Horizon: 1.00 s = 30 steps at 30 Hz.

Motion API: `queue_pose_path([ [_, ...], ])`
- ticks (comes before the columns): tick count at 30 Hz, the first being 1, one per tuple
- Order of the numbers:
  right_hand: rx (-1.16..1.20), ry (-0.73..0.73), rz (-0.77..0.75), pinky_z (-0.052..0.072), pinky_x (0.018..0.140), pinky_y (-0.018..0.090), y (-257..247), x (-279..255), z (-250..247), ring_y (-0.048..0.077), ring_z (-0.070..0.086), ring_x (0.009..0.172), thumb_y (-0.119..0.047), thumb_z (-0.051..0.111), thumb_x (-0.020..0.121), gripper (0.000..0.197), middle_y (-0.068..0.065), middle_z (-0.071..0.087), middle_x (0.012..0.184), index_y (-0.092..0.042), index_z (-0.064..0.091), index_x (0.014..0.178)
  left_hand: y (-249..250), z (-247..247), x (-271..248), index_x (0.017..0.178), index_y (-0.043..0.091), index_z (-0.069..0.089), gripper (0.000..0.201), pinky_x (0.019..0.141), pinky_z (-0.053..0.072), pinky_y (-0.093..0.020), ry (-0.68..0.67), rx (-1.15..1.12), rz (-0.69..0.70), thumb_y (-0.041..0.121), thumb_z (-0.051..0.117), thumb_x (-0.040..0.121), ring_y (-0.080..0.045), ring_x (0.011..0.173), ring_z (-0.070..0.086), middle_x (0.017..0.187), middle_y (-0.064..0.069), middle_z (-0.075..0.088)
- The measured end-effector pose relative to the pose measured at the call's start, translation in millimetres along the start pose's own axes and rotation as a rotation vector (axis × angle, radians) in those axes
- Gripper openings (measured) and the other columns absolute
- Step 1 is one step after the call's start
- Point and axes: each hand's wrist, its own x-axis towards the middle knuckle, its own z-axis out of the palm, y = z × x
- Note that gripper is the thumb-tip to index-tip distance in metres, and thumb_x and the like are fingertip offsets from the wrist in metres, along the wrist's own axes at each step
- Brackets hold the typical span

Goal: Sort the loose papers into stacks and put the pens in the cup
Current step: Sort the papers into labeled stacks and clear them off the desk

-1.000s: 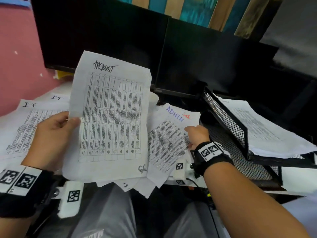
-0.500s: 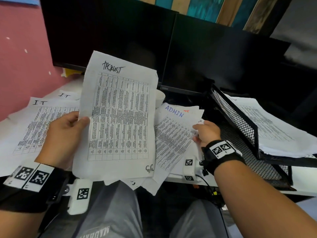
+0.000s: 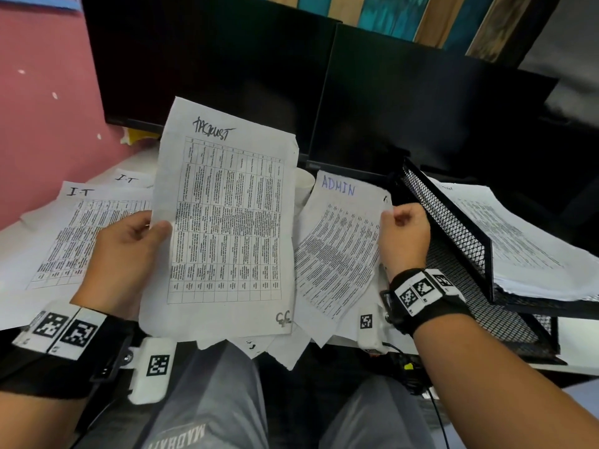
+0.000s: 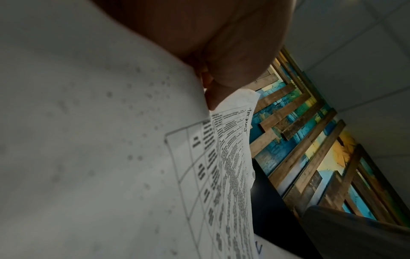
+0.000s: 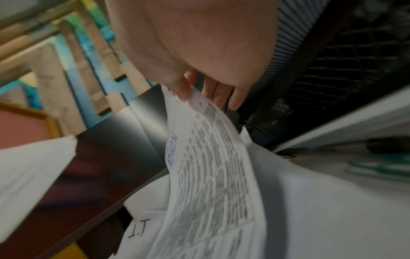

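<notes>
My left hand (image 3: pixel 129 251) holds up a printed sheet with a table and a black handwritten heading (image 3: pixel 227 222), thumb on its left edge; the same sheet (image 4: pixel 233 157) runs close past the left wrist view. My right hand (image 3: pixel 403 234) pinches the upper right corner of a sheet marked ADMIN (image 3: pixel 337 241), lifted off the pile; in the right wrist view thumb and fingers (image 5: pixel 186 91) clamp that ADMIN sheet (image 5: pixel 210 166). Sheets marked I.T (image 3: pixel 74 228) lie flat at the left. A white cup (image 3: pixel 303 189) peeks out behind the held sheet. No pens can be made out.
Two dark monitors (image 3: pixel 405 108) stand along the back of the desk. A black mesh paper tray (image 3: pixel 453 228) at the right holds a thick stack of papers (image 3: pixel 525 247). More loose sheets (image 3: pixel 282 348) hang over the desk's front edge above my lap.
My right hand has slid from the middle of the ADMIN sheet to its upper right corner and pinched it, raising that edge. My left hand keeps the tabled sheet upright.
</notes>
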Motion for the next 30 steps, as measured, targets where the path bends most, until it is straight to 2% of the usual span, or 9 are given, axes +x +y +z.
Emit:
queue_pose_path([
  [4,0.148,-0.26,0.217,0.055,0.065,0.021,-10.2,-12.8,3.1,0.006,0.068,0.089,-0.011,0.071,0.097,0.031,-0.007,0.07,0.104,-0.02,0.055,0.122,-0.2,4.7,-3.9,0.099,0.021,0.077,0.021,0.09,0.059,-0.054,-0.021,0.014,0.0,0.016,0.058,0.104,-0.034,0.094,0.077,0.097,-0.005,0.081],
  [6,0.061,-0.451,0.368,0.061,0.063,0.026,2.2,-16.8,5.2,0.015,0.074,0.088,0.0,0.072,0.093,0.029,0.001,0.075,0.102,-0.012,0.066,0.118,1.7,6.6,-5.8,0.101,0.02,0.076,0.02,0.089,0.06,-0.052,-0.026,0.016,0.003,0.014,0.057,0.104,-0.032,0.093,0.077,0.097,-0.005,0.081],
  [7,0.004,-0.504,0.411,0.065,0.069,0.035,8.9,-18.7,4.5,0.023,0.077,0.089,0.003,0.071,0.089,0.026,0.006,0.079,0.102,-0.009,0.072,0.111,2.3,6.9,-6.0,0.1,0.02,0.076,0.021,0.088,0.06,-0.051,-0.025,0.019,0.003,0.014,0.057,0.104,-0.031,0.092,0.077,0.096,-0.004,0.081],
  [10,-0.05,-0.411,0.367,0.063,0.088,0.056,19.2,-15.7,3.4,0.028,0.078,0.091,-0.001,0.07,0.08,0.02,0.005,0.082,0.095,-0.014,0.079,0.092,3.2,5.6,-6.7,0.097,0.022,0.076,0.022,0.087,0.06,-0.051,-0.011,0.021,-0.002,0.015,0.057,0.104,-0.033,0.091,0.077,0.093,-0.004,0.081],
  [15,0.192,-0.182,0.168,0.063,0.09,0.042,-29.4,4.4,-23.8,0.018,0.079,0.095,-0.009,0.07,0.096,0.017,-0.005,0.081,0.102,-0.025,0.077,0.093,4.3,1.3,-5.0,0.092,0.027,0.075,0.023,0.09,0.059,-0.059,0.042,0.032,-0.016,0.018,0.058,0.104,-0.043,0.099,0.072,0.098,-0.012,0.078],
  [18,0.263,-0.137,0.05,0.061,0.096,0.052,-63.9,18.3,-48.4,0.02,0.079,0.1,-0.025,0.077,0.091,0.013,-0.003,0.082,0.107,-0.021,0.079,0.103,5.0,-1.0,-3.3,0.09,0.029,0.076,0.025,0.091,0.057,-0.064,0.071,0.025,-0.015,0.019,0.059,0.104,-0.044,0.099,0.072,0.099,-0.012,0.078],
  [21,0.387,-0.147,0.057,0.06,0.091,0.065,-92.8,19.6,-67.0,0.022,0.078,0.097,-0.037,0.088,0.079,0.048,0.001,0.081,0.106,-0.011,0.074,0.116,5.8,-1.7,-4.4,0.088,0.029,0.075,0.026,0.091,0.058,-0.059,0.083,0.043,-0.007,0.019,0.058,0.104,-0.04,0.095,0.072,0.101,-0.016,0.076],
  [25,0.501,-0.264,0.163,0.066,0.076,0.051,-112.3,8.4,-66.4,0.025,0.08,0.097,-0.014,0.061,0.105,0.027,0.006,0.082,0.108,-0.01,0.068,0.131,9.3,1.5,-8.8,0.082,0.027,0.074,0.029,0.088,0.057,-0.059,0.059,0.059,0.007,0.02,0.057,0.105,-0.029,0.082,0.066,0.103,-0.023,0.074],
  [30,0.531,-0.315,0.184,0.062,0.089,0.058,-107.9,3.4,-56.4,0.029,0.078,0.105,-0.016,0.056,0.107,0.026,0.009,0.08,0.116,-0.015,0.069,0.13,12.1,-3.0,-5.5,0.087,0.032,0.076,0.028,0.091,0.057,-0.065,0.061,0.068,0.031,0.022,0.057,0.105,-0.044,0.097,0.072,0.099,-0.015,0.077],
])
